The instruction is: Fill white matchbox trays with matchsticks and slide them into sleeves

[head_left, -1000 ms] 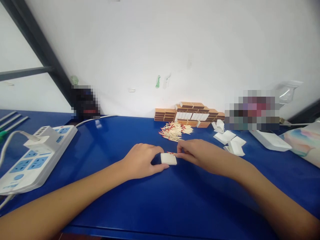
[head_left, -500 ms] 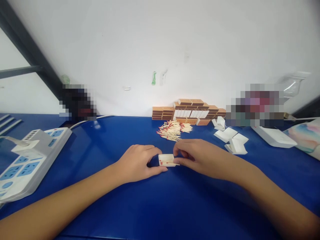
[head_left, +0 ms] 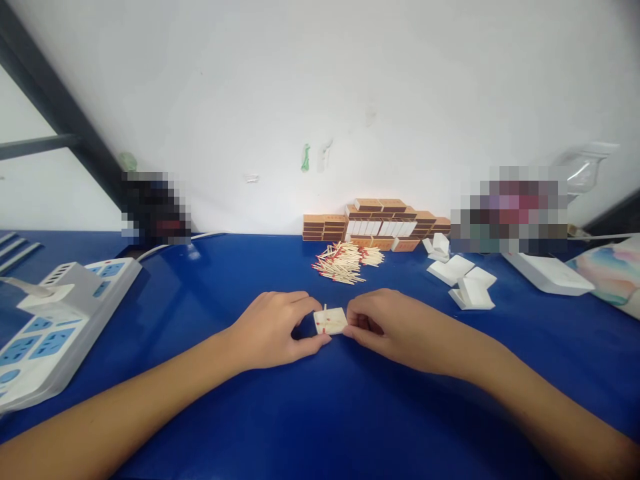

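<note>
A small white matchbox tray point(head_left: 338, 315) is between my hands, with a few red-tipped matches in it. One match point(head_left: 325, 311) sticks up over its far edge. My left hand point(head_left: 280, 330) grips the tray's left end, thumb on the near side and fingers on the far side. At the right end, the thumb and curled fingers of my right hand point(head_left: 387, 323) close on the tray's edge; its inner fingers are partly hidden. Just beyond the hands lies a loose pile of matches point(head_left: 343, 263) with red heads.
Stacked matchboxes point(head_left: 370, 227) stand against the wall point(head_left: 250, 100). Several white trays point(head_left: 453, 269) lie at the right, near a white box point(head_left: 550, 275). A power strip point(head_left: 65, 333) with a plugged-in adapter occupies the left of the blue table point(head_left: 280, 420).
The match that was in my right fingers now lies in the tray among the others. One match now pokes over the far edge. The tray has turned slightly, and my right fingers have closed onto its end.
</note>
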Demonstrator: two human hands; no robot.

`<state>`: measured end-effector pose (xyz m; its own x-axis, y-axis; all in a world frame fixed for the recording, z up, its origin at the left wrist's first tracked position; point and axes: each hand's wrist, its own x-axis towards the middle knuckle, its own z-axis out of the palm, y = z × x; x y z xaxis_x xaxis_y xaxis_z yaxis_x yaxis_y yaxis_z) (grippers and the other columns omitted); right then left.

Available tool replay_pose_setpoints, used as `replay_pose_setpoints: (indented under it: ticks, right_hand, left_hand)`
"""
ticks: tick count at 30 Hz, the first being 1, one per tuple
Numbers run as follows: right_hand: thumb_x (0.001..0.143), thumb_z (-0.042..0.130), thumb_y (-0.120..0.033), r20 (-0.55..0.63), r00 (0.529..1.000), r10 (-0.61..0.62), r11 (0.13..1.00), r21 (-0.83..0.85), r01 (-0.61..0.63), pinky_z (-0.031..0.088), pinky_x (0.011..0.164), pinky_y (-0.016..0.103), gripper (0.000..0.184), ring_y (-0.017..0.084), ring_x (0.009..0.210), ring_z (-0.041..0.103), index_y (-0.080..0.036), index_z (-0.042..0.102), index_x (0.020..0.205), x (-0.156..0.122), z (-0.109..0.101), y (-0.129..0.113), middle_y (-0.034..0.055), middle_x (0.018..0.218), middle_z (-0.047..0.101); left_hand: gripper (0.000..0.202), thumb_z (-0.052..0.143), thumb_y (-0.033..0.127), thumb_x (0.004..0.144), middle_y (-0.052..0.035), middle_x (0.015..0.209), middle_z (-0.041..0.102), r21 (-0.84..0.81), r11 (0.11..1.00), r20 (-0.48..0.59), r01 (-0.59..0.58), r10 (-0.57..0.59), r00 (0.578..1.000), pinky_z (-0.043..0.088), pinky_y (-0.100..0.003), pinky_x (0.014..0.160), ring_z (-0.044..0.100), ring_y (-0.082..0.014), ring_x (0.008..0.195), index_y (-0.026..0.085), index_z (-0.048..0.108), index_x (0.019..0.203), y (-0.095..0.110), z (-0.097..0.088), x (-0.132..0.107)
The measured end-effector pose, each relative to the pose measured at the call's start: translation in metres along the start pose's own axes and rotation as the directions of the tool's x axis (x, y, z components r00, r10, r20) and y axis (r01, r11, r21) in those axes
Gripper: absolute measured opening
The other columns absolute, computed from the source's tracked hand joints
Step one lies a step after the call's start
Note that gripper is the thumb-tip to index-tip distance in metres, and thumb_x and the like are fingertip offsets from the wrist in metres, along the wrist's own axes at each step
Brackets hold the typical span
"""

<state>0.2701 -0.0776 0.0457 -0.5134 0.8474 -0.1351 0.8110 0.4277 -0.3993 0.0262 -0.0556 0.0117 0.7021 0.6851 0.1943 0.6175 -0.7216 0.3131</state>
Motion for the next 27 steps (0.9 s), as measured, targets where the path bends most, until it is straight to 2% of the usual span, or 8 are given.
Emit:
replay_pose_setpoints:
  ticks: [4, 9, 13, 15, 19, 23, 25, 27]
  right_hand:
    - [0.099, 0.058, -0.029, -0.025, 0.999, -0.028, 0.999, -0.022, 0.028, 0.032, 0.06, 0.029, 0.024, 0.015, 0.067, 0.056, -0.021, 0.062, 0.077, -0.001, -0.002, 0.001, 0.0, 0.076, 0.069]
    - [0.1, 0.058, -0.023, -0.152, 0.982, -0.111, 0.994, -0.032, 0.107, 0.036, 0.064, 0.029, 0.016, 0.016, 0.073, 0.06, -0.022, 0.067, 0.087, 0.002, 0.001, 0.002, 0.0011, 0.083, 0.07]
    - [0.099, 0.062, -0.024, -0.155, 0.973, -0.168, 0.985, -0.066, 0.159, 0.038, 0.066, 0.028, 0.009, 0.017, 0.078, 0.063, -0.022, 0.07, 0.095, 0.007, 0.006, 0.001, 0.0032, 0.092, 0.073]
    - [0.1, 0.062, -0.028, -0.205, 0.964, -0.167, 0.985, -0.086, 0.152, 0.038, 0.065, 0.028, 0.011, 0.017, 0.076, 0.063, -0.022, 0.07, 0.097, 0.008, 0.002, 0.006, 0.0038, 0.091, 0.072]
    - [0.101, 0.056, -0.034, -0.407, 0.911, -0.075, 0.992, -0.12, 0.028, 0.037, 0.064, 0.029, 0.021, 0.017, 0.068, 0.059, -0.02, 0.069, 0.091, 0.013, -0.016, 0.032, 0.0031, 0.077, 0.069]
    - [0.098, 0.055, -0.034, -0.539, 0.835, 0.108, 0.96, -0.16, -0.228, 0.033, 0.061, 0.03, 0.024, 0.019, 0.065, 0.057, -0.02, 0.067, 0.083, 0.02, -0.026, 0.074, 0.0036, 0.073, 0.067]
    - [0.096, 0.056, -0.033, -0.53, 0.839, 0.124, 0.956, -0.161, -0.244, 0.034, 0.062, 0.03, 0.021, 0.02, 0.069, 0.059, -0.02, 0.067, 0.085, 0.025, -0.025, 0.093, 0.0046, 0.077, 0.068]
    - [0.096, 0.055, -0.032, -0.506, 0.859, 0.078, 0.966, -0.173, -0.19, 0.037, 0.065, 0.03, 0.019, 0.021, 0.075, 0.06, -0.019, 0.069, 0.092, 0.03, -0.022, 0.105, 0.0065, 0.083, 0.069]
  left_hand:
    - [0.033, 0.067, 0.049, 0.093, 0.0008, 0.084, 0.067, 0.01, 1.0, -0.007, 0.009, -0.009, 1.0, 0.039, -0.027, 0.06, 0.061, -0.014, 0.067, 0.022, 0.07, 0.112, 0.0, 0.0, 0.0]
    - [0.034, 0.065, 0.05, 0.095, 0.0008, 0.085, 0.067, 0.018, 1.0, -0.016, -0.012, 0.013, 1.0, 0.041, -0.028, 0.061, 0.061, -0.0141, 0.068, 0.022, 0.07, 0.113, -0.002, 0.001, 0.0]
    - [0.033, 0.066, 0.048, 0.095, 0.0011, 0.083, 0.066, 0.01, 1.0, -0.012, -0.025, 0.025, 1.0, 0.041, -0.027, 0.061, 0.06, -0.0136, 0.067, 0.021, 0.07, 0.113, -0.003, 0.001, 0.0]
    - [0.031, 0.068, 0.046, 0.094, 0.0021, 0.08, 0.064, -0.021, 0.999, -0.021, -0.033, 0.033, 0.999, 0.039, -0.027, 0.06, 0.058, -0.0125, 0.066, 0.021, 0.071, 0.113, -0.002, 0.001, 0.0]
    - [0.035, 0.072, 0.048, 0.091, 0.0054, 0.07, 0.055, -0.169, 0.985, -0.088, -0.034, 0.02, 0.996, 0.037, -0.024, 0.057, 0.052, -0.0096, 0.059, 0.023, 0.072, 0.116, -0.002, -0.001, 0.001]
    - [0.033, 0.071, 0.047, 0.091, 0.0047, 0.069, 0.056, -0.119, 0.993, -0.074, -0.021, 0.013, 0.997, 0.035, -0.025, 0.056, 0.051, -0.0097, 0.059, 0.022, 0.073, 0.114, -0.005, -0.003, 0.002]
    - [0.032, 0.071, 0.046, 0.091, 0.0045, 0.069, 0.057, -0.081, 0.997, -0.044, -0.013, 0.01, 0.999, 0.034, -0.025, 0.055, 0.052, -0.01, 0.059, 0.023, 0.074, 0.113, -0.005, -0.002, 0.002]
    - [0.034, 0.071, 0.047, 0.091, 0.0042, 0.069, 0.059, -0.071, 0.997, -0.056, -0.005, 0.001, 0.998, 0.034, -0.025, 0.055, 0.053, -0.0106, 0.059, 0.023, 0.074, 0.115, -0.005, -0.003, 0.001]
